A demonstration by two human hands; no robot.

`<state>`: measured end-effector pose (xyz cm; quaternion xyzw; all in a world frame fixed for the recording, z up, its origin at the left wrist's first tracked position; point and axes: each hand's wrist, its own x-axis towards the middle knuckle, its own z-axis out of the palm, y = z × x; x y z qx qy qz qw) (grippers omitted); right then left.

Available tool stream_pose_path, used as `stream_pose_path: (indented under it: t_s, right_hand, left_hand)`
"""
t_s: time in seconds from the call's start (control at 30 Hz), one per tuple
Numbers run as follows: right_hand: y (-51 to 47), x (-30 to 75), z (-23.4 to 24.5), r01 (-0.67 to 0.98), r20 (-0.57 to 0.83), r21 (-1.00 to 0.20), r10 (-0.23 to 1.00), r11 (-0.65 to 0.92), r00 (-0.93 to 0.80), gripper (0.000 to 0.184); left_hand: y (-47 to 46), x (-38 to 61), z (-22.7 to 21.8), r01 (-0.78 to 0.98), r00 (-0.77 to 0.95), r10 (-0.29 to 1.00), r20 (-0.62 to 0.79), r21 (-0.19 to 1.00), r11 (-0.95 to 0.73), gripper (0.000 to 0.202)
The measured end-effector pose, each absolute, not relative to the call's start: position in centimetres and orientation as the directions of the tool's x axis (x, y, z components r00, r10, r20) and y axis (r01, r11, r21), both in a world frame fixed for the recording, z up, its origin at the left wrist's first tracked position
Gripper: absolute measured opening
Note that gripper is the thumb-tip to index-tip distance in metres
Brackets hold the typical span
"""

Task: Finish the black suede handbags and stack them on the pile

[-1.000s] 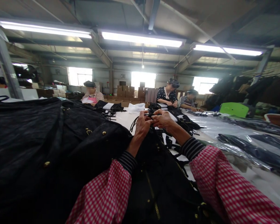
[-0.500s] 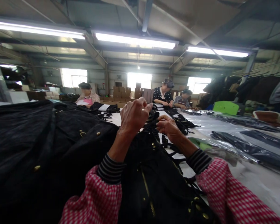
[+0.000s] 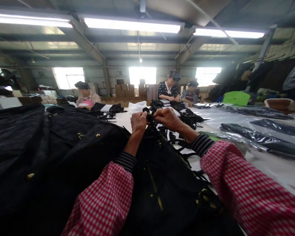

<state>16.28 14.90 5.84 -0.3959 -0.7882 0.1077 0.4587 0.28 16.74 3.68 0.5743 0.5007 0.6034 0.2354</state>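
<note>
My left hand (image 3: pixel 139 122) and my right hand (image 3: pixel 168 119) meet over the far end of a black garment (image 3: pixel 162 183) with gold buttons and a zip. Both hands are closed, pinching a black cord (image 3: pixel 149 117) between them. The garment lies across the white table (image 3: pixel 280 170) in front of me. More black cords (image 3: pixel 184 144) trail from the garment under my right wrist. Both arms wear red-and-white checked sleeves over striped cuffs.
A big pile of black garments (image 3: pixel 39 154) with gold buttons fills the left. Bagged dark garments (image 3: pixel 260 137) lie on the right. Three people sit at the far end: one (image 3: pixel 85 95) at left, two (image 3: pixel 170 90) near the middle. A green chair (image 3: pixel 236 97) stands far right.
My left hand, raised half a second ago, has come back down to meet my right hand on the cord. The camera has tilted slightly upward.
</note>
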Motion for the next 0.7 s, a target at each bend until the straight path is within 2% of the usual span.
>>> stream_pose_path:
  t_s: [0.03,0.1,0.17,0.23,0.33,0.43,0.53,0.6,0.63,0.7]
  right_hand:
    - [15.0,16.6,5.6,0.577,0.633,-0.447,0.698,0.683,-0.336,0.007]
    - [14.8,17.6,4.6,0.624,0.547,-0.401,0.721,0.671,-0.425,0.01]
    - [13.7,19.2,3.2,0.626,0.398,-0.479,0.788,0.615,-0.47,0.007]
    - [11.7,21.3,1.8,0.586,0.232,-0.626,0.841,0.514,-0.489,0.007]
    - [7.0,24.5,0.4,0.517,0.019,-0.788,0.852,0.336,-0.524,0.018]
    - [2.1,26.8,0.0,0.556,-0.165,-0.805,0.821,0.208,-0.546,0.02]
    - [-0.6,28.0,0.4,0.602,-0.306,-0.794,0.802,0.082,-0.513,0.026]
    - [-0.5,27.9,1.2,0.606,-0.3,-0.788,0.79,0.109,-0.534,0.028]
    - [0.1,27.4,1.8,0.598,-0.246,-0.784,0.803,0.165,-0.543,0.029]
    - [2.2,25.5,3.0,0.579,-0.05,-0.766,0.871,0.28,-0.488,0.03]
  left_hand:
    - [17.1,0.3,3.3,0.236,-0.272,0.865,0.422,0.901,-0.365,0.028]
    - [17.8,0.1,2.6,0.127,-0.362,0.868,0.341,0.94,-0.317,0.025]
    - [18.3,-0.1,2.0,0.032,-0.439,0.86,0.259,0.961,-0.274,0.022]
    - [18.6,-0.2,1.6,-0.039,-0.487,0.851,0.196,0.969,-0.245,0.019]
    - [18.9,-0.4,1.3,-0.095,-0.519,0.841,0.15,0.968,-0.231,0.016]
    - [18.7,-0.3,1.5,-0.105,-0.52,0.841,0.15,0.966,-0.237,0.018]
    - [18.0,0.0,2.2,-0.082,-0.431,0.877,0.212,0.959,-0.272,0.023]
    - [17.2,0.4,2.9,-0.053,-0.337,0.898,0.282,0.947,-0.317,0.025]
    - [16.9,0.6,3.3,-0.033,-0.291,0.902,0.32,0.939,-0.344,0.026]
    - [16.3,0.9,3.8,0.018,-0.214,0.896,0.388,0.919,-0.394,0.029]
